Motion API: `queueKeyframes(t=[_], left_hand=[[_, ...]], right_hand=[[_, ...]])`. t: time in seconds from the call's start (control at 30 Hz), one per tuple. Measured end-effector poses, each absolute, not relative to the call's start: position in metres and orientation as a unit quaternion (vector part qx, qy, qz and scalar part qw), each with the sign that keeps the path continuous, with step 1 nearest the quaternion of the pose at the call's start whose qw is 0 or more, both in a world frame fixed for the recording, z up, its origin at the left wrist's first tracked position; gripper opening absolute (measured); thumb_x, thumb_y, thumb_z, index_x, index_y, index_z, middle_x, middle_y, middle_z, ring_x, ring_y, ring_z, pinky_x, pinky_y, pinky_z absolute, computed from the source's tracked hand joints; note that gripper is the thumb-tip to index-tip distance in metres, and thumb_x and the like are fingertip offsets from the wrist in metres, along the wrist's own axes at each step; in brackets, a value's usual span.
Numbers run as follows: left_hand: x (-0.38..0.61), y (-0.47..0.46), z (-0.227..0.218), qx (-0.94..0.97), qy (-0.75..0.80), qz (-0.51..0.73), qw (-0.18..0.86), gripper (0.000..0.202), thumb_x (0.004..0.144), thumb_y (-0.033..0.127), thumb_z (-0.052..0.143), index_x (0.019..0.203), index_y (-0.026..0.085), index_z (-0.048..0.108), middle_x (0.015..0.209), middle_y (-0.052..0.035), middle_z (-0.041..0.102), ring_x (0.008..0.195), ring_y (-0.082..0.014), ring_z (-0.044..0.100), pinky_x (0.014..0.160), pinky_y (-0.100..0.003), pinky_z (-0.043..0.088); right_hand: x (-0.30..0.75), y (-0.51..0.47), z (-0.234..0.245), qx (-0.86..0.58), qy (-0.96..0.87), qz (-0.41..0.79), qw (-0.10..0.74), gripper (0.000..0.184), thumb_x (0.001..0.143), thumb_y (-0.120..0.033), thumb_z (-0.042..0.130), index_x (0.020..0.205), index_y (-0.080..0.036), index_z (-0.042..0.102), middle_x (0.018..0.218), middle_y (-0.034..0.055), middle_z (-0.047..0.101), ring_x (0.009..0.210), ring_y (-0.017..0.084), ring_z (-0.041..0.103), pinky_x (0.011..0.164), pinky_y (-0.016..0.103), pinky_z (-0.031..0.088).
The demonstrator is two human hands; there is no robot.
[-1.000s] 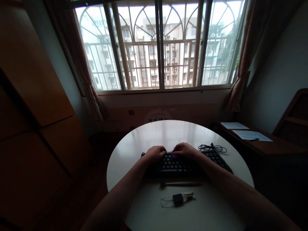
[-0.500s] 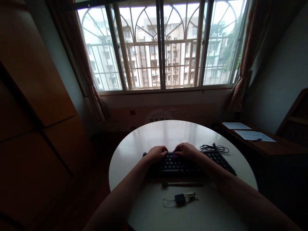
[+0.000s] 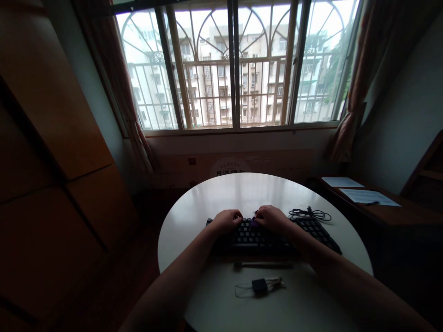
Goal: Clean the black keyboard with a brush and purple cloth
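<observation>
A black keyboard (image 3: 247, 239) lies across the white round table, tilted slightly in my view. Over its upper left part, my left hand (image 3: 225, 221) rests with fingers curled in; a small pale spot shows by the fingertips, too small to name. Just right of it, my right hand (image 3: 273, 217) pinches a small purple thing (image 3: 254, 222) against the upper row of keys. Its kind is hard to make out. Both hands' fingertips are partly hidden.
A thin brush-like stick (image 3: 265, 265) lies in front of the keyboard. Nearer to me is a wire tool with a black middle (image 3: 259, 286). A coiled black cable (image 3: 309, 213) sits behind the keyboard's right end. Paper sheets (image 3: 368, 197) lie on a brown side table.
My right hand has shifted slightly right with the purple thing, widening the gap between my hands. The whole view has moved a little; my left hand stays in place on the keyboard.
</observation>
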State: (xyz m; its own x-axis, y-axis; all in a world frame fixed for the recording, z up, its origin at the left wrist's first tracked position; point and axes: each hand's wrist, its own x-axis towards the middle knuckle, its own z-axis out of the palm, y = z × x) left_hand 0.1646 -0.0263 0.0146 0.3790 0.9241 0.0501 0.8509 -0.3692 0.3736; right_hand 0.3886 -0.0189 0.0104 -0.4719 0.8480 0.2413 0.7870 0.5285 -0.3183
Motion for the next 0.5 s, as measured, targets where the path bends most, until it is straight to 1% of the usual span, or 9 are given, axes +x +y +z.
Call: queueKeyframes(t=[0.17, 0.23, 0.3, 0.4, 0.5], left_hand=[[0.165, -0.027, 0.018, 0.816, 0.546, 0.121, 0.147, 0.029, 0.085, 0.04, 0.05, 0.103, 0.026, 0.068, 0.104, -0.0013, 0.071, 0.094, -0.0211, 0.064, 0.079, -0.028, 0.047], [0.166, -0.028, 0.018, 0.814, 0.548, 0.118, 0.152, 0.029, 0.086, 0.04, 0.05, 0.103, 0.027, 0.068, 0.103, -0.0013, 0.071, 0.094, -0.0213, 0.064, 0.079, -0.029, 0.048], [0.166, -0.028, 0.018, 0.814, 0.548, 0.121, 0.151, 0.029, 0.085, 0.039, 0.05, 0.104, 0.027, 0.068, 0.104, -0.0013, 0.071, 0.094, -0.0213, 0.064, 0.078, -0.029, 0.048], [0.165, -0.028, 0.018, 0.817, 0.543, 0.124, 0.15, 0.029, 0.086, 0.038, 0.05, 0.105, 0.026, 0.068, 0.104, -0.0016, 0.071, 0.093, -0.0209, 0.064, 0.077, -0.028, 0.048], [0.165, -0.028, 0.018, 0.818, 0.539, 0.124, 0.159, 0.03, 0.086, 0.036, 0.05, 0.106, 0.025, 0.068, 0.104, -0.0024, 0.071, 0.093, -0.0205, 0.064, 0.077, -0.028, 0.048]], right_hand=[[0.384, -0.025, 0.012, -0.485, -0.854, 0.037, 0.182, 0.018, 0.077, -0.031, 0.061, 0.074, -0.022, 0.076, 0.086, 0.0078, 0.073, 0.079, 0.022, 0.064, 0.066, 0.027, 0.041], [0.387, -0.023, 0.011, -0.471, -0.86, 0.053, 0.19, 0.018, 0.077, -0.03, 0.06, 0.072, -0.022, 0.075, 0.085, 0.0073, 0.073, 0.078, 0.021, 0.064, 0.066, 0.027, 0.042], [0.391, -0.018, 0.01, -0.453, -0.863, 0.095, 0.203, 0.018, 0.077, -0.031, 0.061, 0.072, -0.021, 0.075, 0.086, 0.0064, 0.074, 0.077, 0.02, 0.064, 0.069, 0.026, 0.043], [0.398, -0.01, 0.01, -0.446, -0.84, 0.158, 0.264, 0.02, 0.077, -0.035, 0.061, 0.077, -0.02, 0.075, 0.085, 0.0058, 0.074, 0.078, 0.02, 0.065, 0.071, 0.027, 0.045], [0.406, -0.003, 0.011, -0.452, -0.783, 0.213, 0.372, 0.026, 0.08, -0.039, 0.059, 0.081, -0.018, 0.074, 0.082, 0.0057, 0.073, 0.076, 0.021, 0.065, 0.069, 0.028, 0.047]])
